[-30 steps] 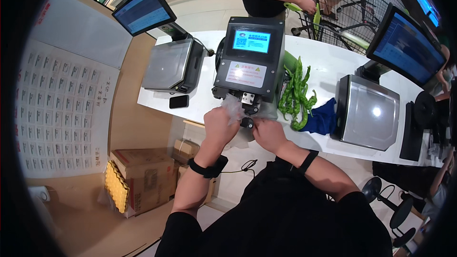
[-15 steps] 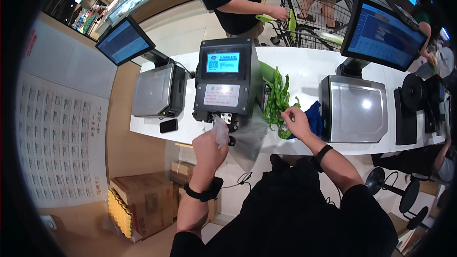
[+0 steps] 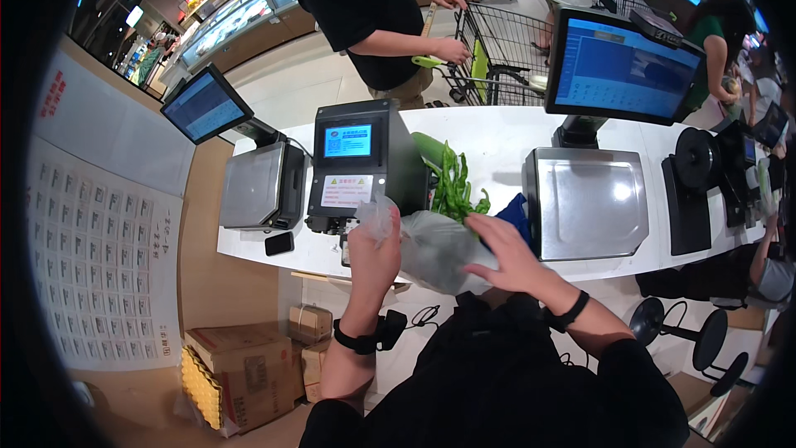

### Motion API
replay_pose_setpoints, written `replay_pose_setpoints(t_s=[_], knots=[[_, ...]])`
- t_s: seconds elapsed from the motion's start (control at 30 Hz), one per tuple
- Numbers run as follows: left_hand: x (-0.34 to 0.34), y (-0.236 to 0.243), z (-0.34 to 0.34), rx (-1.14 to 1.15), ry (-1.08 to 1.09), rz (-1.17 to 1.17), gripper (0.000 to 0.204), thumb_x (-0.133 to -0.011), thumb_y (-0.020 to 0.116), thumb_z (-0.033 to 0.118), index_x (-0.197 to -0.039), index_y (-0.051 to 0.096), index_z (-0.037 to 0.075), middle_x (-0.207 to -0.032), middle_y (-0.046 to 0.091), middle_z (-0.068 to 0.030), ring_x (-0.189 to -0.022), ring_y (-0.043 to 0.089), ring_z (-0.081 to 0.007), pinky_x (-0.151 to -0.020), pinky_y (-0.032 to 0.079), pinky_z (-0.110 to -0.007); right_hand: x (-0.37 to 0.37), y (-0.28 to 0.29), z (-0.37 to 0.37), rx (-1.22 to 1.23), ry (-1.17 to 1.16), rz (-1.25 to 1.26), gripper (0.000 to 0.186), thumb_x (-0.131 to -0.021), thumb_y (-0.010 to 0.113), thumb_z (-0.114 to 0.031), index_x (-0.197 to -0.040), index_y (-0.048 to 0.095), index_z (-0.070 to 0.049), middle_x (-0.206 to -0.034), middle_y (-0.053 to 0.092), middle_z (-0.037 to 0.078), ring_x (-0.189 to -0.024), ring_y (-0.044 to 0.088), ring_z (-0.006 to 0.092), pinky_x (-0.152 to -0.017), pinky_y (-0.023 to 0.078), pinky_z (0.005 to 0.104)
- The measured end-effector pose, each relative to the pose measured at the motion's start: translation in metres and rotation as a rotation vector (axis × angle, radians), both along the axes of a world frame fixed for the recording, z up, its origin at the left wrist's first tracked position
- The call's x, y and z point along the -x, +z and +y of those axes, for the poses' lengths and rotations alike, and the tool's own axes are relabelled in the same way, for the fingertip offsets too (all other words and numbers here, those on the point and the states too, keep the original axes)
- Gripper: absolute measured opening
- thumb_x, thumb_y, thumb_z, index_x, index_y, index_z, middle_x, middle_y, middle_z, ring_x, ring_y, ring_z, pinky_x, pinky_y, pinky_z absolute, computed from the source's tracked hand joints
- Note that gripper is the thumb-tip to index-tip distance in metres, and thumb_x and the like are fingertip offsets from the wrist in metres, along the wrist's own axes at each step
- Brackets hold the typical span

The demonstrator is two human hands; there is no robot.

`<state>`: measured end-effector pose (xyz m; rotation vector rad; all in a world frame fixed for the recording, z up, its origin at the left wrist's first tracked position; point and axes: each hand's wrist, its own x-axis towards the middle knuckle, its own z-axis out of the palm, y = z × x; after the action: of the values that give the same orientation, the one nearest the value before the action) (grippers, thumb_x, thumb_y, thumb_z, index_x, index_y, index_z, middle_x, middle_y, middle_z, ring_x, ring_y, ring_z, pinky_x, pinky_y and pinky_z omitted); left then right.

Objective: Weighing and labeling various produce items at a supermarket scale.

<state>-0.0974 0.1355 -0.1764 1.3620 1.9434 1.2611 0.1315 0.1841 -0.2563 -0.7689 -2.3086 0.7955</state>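
My left hand (image 3: 376, 253) is closed round the gathered neck of a clear plastic bag (image 3: 441, 255), and a crumpled end sticks up above the fist. The bag bulges to the right of that hand; what is inside is too blurred to tell. My right hand (image 3: 512, 255) rests against the bag's right side with fingers spread. Just beyond the bag lie long green peppers (image 3: 450, 187) in a loose heap, beside a larger green vegetable (image 3: 428, 148). A black box-shaped machine (image 3: 349, 168) with a small lit screen stands beyond my left hand.
A metal-topped scale (image 3: 589, 203) with a screen (image 3: 626, 68) stands right, with dark blue material (image 3: 515, 214) beside it. Another scale (image 3: 254, 184) and a phone (image 3: 279, 243) are left. Across the white counter (image 3: 506, 137), a person (image 3: 361, 25) holds a shopping cart (image 3: 506, 41). Cartons (image 3: 249, 365) sit below left.
My right hand has left the peppers and come down to the bag, its fingers now spread. The bag has swung up toward the right hand. My left hand keeps hold of the bag's neck.
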Motion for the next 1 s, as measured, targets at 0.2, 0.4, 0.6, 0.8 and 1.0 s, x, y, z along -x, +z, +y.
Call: replay_pose_setpoints(t_s=[0.2, 0.4, 0.6, 0.8, 1.0], knots=[[-0.044, 0.005, 0.027, -0.075, 0.155, -0.044, 0.038, -0.095, 0.057, 0.029, -0.074, 0.062, -0.002, -0.059, 0.059, -0.0075, -0.055, 0.053, -0.0137, -0.052, 0.04, -0.031, -0.117, -0.003, 0.005, 0.138, -0.196, -0.005, 0.065, -0.08, 0.071, -0.025, -0.134, 0.044, -0.002, -0.131, 0.05, 0.021, -0.121, 0.047, 0.0378, -0.102, 0.038, 0.0429], [-0.072, 0.021, 0.082, -0.085, 0.228, -0.005, 0.043, -0.095, 0.056, 0.034, -0.075, 0.063, -0.003, -0.062, 0.061, -0.0075, -0.058, 0.057, -0.0147, -0.055, 0.044, -0.032, -0.215, -0.01, 0.012, 0.202, -0.315, 0.026, 0.057, -0.081, 0.071, -0.016, -0.131, 0.047, -0.003, -0.128, 0.052, 0.02, -0.119, 0.05, 0.0371, -0.1, 0.041, 0.0407], [-0.08, 0.03, 0.142, -0.104, 0.246, 0.058, 0.037, -0.095, 0.054, 0.027, -0.08, 0.064, -0.005, -0.067, 0.064, -0.0097, -0.061, 0.059, -0.0155, -0.056, 0.044, -0.032, -0.293, -0.024, 0.016, 0.252, -0.41, 0.102, 0.051, -0.083, 0.067, -0.013, -0.13, 0.048, -0.001, -0.123, 0.056, 0.019, -0.115, 0.054, 0.0346, -0.097, 0.043, 0.0389], [-0.098, 0.052, 0.181, -0.152, 0.327, -0.127, 0.036, -0.093, 0.053, 0.027, -0.08, 0.064, -0.005, -0.07, 0.065, -0.0116, -0.065, 0.063, -0.0203, -0.06, 0.048, -0.033, -0.333, -0.039, 0.018, 0.328, -0.472, 0.178, 0.049, -0.085, 0.064, -0.012, -0.13, 0.048, 0.0, -0.121, 0.058, 0.018, -0.113, 0.056, 0.0315, -0.094, 0.044, 0.0385], [-0.084, 0.034, 0.228, -0.112, 0.248, -0.002, 0.034, -0.091, 0.053, 0.029, -0.082, 0.065, -0.002, -0.068, 0.064, -0.0072, -0.062, 0.063, -0.017, -0.055, 0.047, -0.032, -0.346, -0.044, 0.016, 0.354, -0.513, 0.214, 0.047, -0.086, 0.063, -0.011, -0.13, 0.048, 0.0, -0.117, 0.06, 0.018, -0.111, 0.057, 0.0302, -0.092, 0.045, 0.038]])
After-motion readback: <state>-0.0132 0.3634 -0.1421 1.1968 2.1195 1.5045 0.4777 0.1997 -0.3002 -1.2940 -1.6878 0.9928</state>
